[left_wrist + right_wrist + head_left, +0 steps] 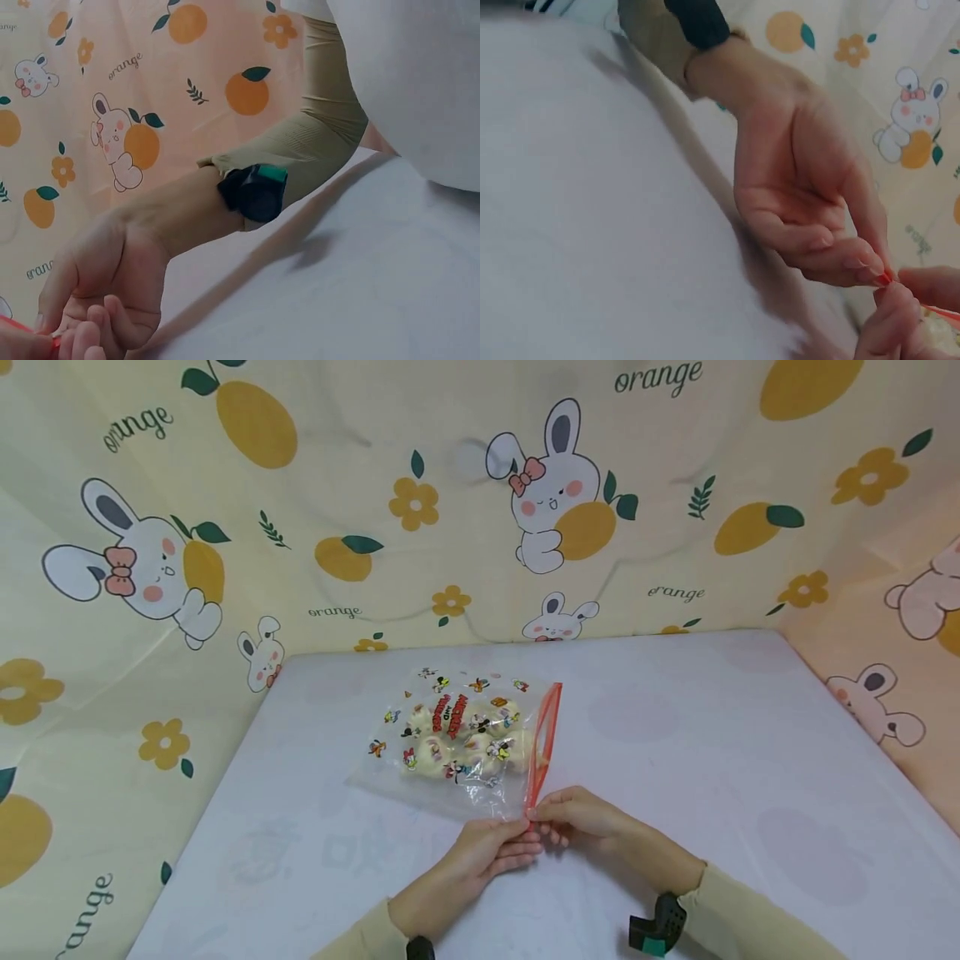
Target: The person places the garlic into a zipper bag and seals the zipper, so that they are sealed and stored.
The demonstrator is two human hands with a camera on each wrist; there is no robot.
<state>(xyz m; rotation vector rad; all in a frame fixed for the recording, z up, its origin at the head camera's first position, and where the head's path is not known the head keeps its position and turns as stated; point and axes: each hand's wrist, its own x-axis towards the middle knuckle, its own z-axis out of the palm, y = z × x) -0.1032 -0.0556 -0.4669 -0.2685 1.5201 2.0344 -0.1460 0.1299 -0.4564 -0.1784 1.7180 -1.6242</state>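
A clear zip bag [442, 797] with cartoon prints lies on the table, several cream-coloured rounded pieces [431, 758] inside it. Its red zip strip [551, 718] runs along the right side, the two edges parted in the middle. At the strip's near corner, my left hand [483, 856] pinches the end between thumb and fingers. Right beside it, my right hand [585, 814] pinches the same red strip just above. The right wrist view shows the left hand [802, 172] with thumb and fingertip on a bit of red. Fingertips of both hands meet there.
A white cloth covers the table [697, 760]. Behind and at the sides hangs a curtain [465, 485] printed with rabbits and oranges. A black device [660, 922] is strapped on the right wrist, another [420, 947] on the left.
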